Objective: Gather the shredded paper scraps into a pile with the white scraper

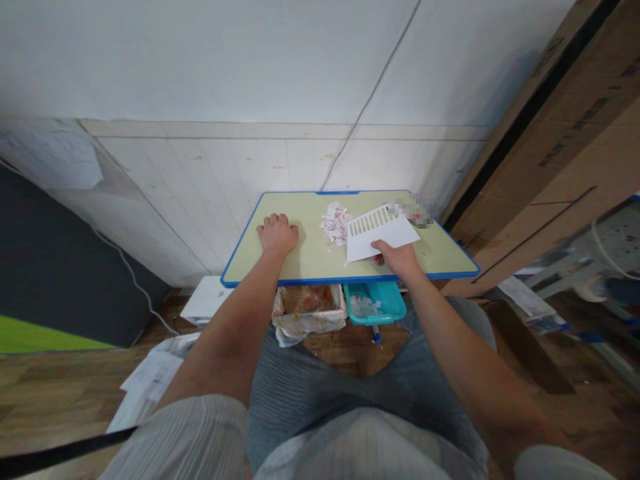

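My right hand (pixel 395 259) grips the lower edge of a white paper sheet (pixel 383 237), thumb on top and fingers underneath. A row of narrow slots is cut along the sheet's upper part, and the tabletop shows through them. To the left of the sheet lies a heap of small white paper scraps with reddish marks (pixel 336 223), partly touching or just under its edge. My left hand (pixel 278 235) rests palm down on the left side of the table (pixel 310 263), its fingers curled in, with nothing seen in them.
Below the table's blue front edge stand a lined bin (pixel 311 321) with brownish contents and a turquoise basket (pixel 377 320) holding pale scraps. A blurred-out item (pixel 417 212) lies at the table's back right. Tall cardboard boxes (pixel 560 153) stand on the right; a wall is behind.
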Available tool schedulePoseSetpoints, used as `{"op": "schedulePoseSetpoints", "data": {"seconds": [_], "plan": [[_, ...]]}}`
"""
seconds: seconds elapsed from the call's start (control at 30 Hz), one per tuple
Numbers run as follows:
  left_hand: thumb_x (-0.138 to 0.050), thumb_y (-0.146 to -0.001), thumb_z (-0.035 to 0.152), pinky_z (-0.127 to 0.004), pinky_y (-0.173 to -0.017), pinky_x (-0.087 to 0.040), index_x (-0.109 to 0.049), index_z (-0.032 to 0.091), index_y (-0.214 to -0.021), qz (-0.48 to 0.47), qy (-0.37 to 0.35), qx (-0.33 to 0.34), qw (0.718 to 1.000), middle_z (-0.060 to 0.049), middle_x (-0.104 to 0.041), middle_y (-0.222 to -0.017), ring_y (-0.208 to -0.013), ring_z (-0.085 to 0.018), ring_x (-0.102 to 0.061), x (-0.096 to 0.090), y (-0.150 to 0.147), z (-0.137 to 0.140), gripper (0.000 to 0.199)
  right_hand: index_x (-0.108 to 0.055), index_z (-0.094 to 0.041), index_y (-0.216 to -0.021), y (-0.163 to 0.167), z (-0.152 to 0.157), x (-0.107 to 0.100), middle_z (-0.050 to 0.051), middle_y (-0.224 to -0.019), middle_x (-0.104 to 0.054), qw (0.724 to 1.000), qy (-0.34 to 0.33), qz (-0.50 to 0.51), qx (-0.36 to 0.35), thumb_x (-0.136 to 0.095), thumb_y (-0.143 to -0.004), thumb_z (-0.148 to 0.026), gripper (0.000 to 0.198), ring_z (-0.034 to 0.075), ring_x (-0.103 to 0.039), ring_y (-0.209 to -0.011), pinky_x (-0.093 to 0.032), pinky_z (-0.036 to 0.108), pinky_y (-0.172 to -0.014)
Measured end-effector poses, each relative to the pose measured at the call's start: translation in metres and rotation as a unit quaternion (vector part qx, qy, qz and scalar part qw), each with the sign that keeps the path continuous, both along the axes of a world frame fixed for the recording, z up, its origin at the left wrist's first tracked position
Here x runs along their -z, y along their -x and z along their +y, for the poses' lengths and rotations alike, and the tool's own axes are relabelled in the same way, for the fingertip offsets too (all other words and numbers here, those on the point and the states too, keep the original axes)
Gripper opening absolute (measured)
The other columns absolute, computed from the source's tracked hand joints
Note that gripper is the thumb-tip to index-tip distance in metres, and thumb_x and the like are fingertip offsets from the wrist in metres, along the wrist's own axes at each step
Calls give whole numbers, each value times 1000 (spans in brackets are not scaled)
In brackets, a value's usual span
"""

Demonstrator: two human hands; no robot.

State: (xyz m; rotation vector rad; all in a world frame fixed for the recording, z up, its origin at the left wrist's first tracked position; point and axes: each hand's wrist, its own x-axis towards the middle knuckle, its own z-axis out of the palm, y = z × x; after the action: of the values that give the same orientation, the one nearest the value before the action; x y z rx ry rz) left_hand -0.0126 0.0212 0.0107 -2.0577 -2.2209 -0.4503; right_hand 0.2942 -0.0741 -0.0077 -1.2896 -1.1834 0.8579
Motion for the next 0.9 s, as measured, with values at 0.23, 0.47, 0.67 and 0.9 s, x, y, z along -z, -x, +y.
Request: {"op": "schedulePoseSetpoints", "data": {"seconds": [0.23, 0.47, 0.67, 0.9], "plan": [[-41, -118, 45, -63, -134, -40, -66, 23, -166, -8, 59, 38, 997, -18, -56, -179, -166, -40, -48, 6, 8, 12, 58, -66, -25, -74, -15, -1, 0, 0, -55, -66, 999, 2, 29, -15, -80, -64, -40, 23, 18, -53, -43, -45, 32, -42], [-37, -120, 60, -70, -142, -30, -49, 21, -183, 19, 113, 55, 992, -17, -37, -193, -177, -42, -33, 0, 9, 5, 74, -66, -25, -73, -15, 0, 5, 0, -55, -68, 998, -2, 47, -29, -82, -65, -40, 24, 18, -55, -45, -48, 32, -44], [-30, -123, 61, -68, -144, -31, -39, 22, -188, 61, 131, 103, 984, -14, -31, -196, -180, -41, -30, 6, 15, -33, 77, -66, -24, -74, -13, 2, 7, 0, -55, -68, 997, 3, 80, -23, -78, -60, -37, 23, 17, -50, -41, -42, 31, -39], [-38, -124, 57, -67, -142, -36, -45, 23, -186, 91, 99, 141, 981, -13, -36, -194, -179, -40, -35, 14, 20, -70, 71, -65, -25, -75, -11, 6, 8, -1, -55, -67, 995, -11, 98, -1, -78, -64, -36, 20, 17, -51, -42, -43, 31, -40]]}}
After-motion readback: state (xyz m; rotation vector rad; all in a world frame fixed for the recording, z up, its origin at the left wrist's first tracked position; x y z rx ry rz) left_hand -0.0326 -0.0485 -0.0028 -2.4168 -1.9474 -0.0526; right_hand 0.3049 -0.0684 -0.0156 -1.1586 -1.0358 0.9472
